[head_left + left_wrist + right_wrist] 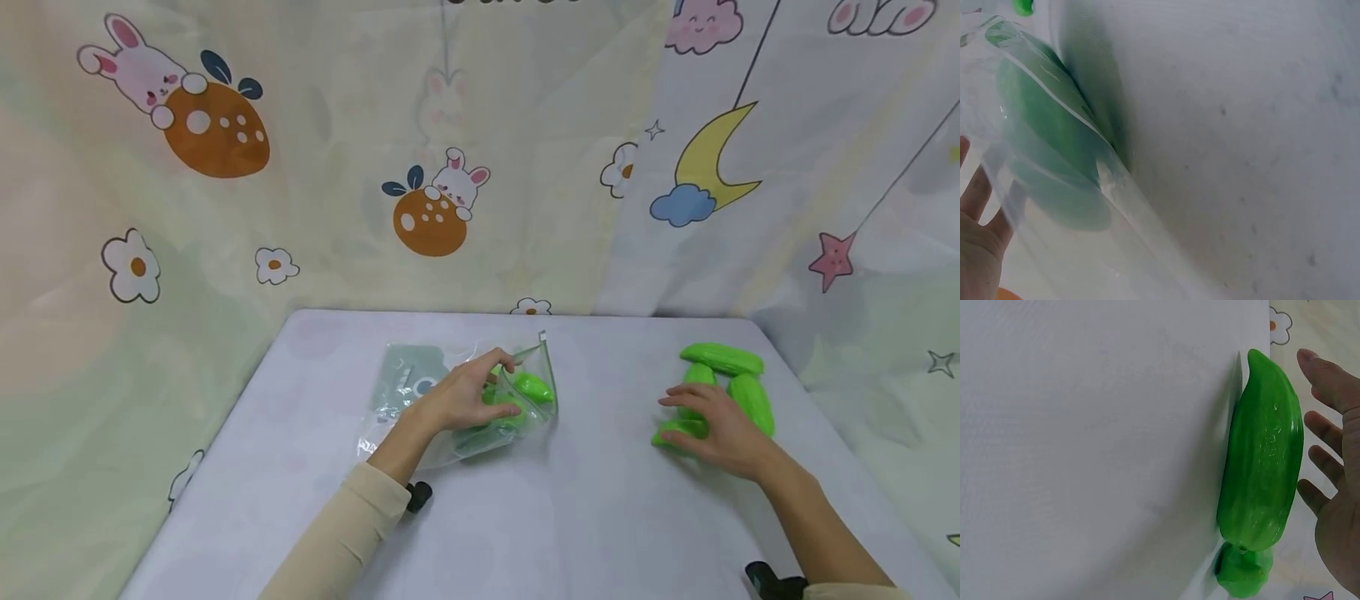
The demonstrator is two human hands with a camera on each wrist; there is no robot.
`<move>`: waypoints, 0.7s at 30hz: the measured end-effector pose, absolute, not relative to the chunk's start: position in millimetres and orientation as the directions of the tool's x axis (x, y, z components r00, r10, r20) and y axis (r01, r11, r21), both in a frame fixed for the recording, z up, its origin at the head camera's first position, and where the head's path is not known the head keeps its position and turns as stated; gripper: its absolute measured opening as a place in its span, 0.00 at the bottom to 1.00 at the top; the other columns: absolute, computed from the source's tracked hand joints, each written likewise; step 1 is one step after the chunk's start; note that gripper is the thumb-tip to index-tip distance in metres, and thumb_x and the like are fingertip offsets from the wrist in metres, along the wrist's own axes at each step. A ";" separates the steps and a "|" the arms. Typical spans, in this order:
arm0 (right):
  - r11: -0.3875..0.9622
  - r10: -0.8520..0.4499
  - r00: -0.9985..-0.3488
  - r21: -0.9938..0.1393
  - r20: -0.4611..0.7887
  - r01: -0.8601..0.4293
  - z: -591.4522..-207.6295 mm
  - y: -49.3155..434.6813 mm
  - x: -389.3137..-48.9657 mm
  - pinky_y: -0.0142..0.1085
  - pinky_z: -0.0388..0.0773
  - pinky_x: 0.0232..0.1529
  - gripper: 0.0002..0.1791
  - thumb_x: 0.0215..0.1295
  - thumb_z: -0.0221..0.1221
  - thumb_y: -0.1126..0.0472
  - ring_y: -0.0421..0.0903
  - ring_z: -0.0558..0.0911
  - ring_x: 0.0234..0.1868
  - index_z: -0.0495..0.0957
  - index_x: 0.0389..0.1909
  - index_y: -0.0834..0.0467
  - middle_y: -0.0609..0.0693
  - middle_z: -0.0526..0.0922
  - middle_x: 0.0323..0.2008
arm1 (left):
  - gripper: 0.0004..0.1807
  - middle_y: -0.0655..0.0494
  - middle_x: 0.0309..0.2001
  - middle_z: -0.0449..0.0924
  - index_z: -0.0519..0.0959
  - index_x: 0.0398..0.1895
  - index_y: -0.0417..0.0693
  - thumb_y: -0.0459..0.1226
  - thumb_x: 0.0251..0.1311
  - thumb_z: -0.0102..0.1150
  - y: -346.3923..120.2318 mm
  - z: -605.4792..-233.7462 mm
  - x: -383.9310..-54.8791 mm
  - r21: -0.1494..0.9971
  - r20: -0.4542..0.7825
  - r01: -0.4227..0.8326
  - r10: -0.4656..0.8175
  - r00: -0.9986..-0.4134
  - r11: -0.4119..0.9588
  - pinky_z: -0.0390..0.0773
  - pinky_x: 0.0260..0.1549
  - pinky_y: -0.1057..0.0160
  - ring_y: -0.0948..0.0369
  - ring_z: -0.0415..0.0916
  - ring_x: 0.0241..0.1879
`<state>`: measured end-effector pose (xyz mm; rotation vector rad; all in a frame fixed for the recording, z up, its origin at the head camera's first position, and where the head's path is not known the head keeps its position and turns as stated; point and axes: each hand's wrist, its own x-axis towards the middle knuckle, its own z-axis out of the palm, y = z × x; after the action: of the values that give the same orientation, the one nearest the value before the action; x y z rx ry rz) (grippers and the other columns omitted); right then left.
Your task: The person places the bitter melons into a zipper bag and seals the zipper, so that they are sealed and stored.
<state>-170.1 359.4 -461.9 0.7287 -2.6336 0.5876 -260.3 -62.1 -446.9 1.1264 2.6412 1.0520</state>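
A clear zip bag (450, 450) lies on the table with glossy green pieces (534, 387) inside. My left hand (468, 396) is at its mouth, thumb and fingers spread apart against the plastic. In the left wrist view, the rounded green shape (1054, 125) shows through the film beside the fingers. On the right, my right hand (712, 425) hovers over a small group of shiny green toy vegetables, fingers spread and loosely bent. The nearest one is long, ridged and pointed like a gourd (1263, 456), just off the fingertips in the right wrist view.
Another green piece (722, 358) lies across the back of the group, with one (752, 404) at its right side. A white cloth covers the table (600, 517). Behind it hangs a curtain (525, 108) printed with rabbits and flowers.
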 end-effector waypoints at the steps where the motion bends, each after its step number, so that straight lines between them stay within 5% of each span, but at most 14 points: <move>1: 0.781 -0.406 -0.806 -0.295 0.430 -0.551 -462.6 360.4 -169.3 0.42 0.66 0.53 0.27 0.46 0.80 0.60 0.56 0.76 0.54 0.85 0.50 0.57 0.56 0.82 0.53 | 0.31 0.61 0.64 0.76 0.68 0.61 0.58 0.52 0.60 0.73 -62.2 -447.3 -260.0 0.624 0.180 0.606 0.664 -0.725 0.493 0.81 0.53 0.53 0.55 0.82 0.56; 10: 0.767 -0.401 -0.777 -0.286 0.485 -0.575 -470.0 371.6 -164.9 0.19 0.55 0.60 0.30 0.41 0.82 0.61 0.55 0.75 0.53 0.85 0.50 0.58 0.56 0.82 0.52 | 0.32 0.58 0.64 0.76 0.68 0.61 0.58 0.53 0.60 0.72 -63.0 -451.4 -260.7 0.633 0.192 0.604 0.657 -0.729 0.484 0.82 0.53 0.53 0.55 0.82 0.56; 21: 0.810 -0.342 -0.841 -0.322 0.419 -0.490 -476.5 381.8 -149.8 0.43 0.62 0.53 0.30 0.44 0.81 0.61 0.60 0.74 0.56 0.84 0.52 0.56 0.57 0.79 0.56 | 0.31 0.58 0.64 0.76 0.68 0.61 0.59 0.53 0.60 0.72 -64.0 -451.9 -260.1 0.630 0.181 0.599 0.656 -0.733 0.495 0.81 0.53 0.54 0.55 0.82 0.56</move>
<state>-149.8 381.8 -476.5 0.6310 -2.6534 0.6053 -260.1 -64.0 -451.9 1.1122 2.6432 1.0631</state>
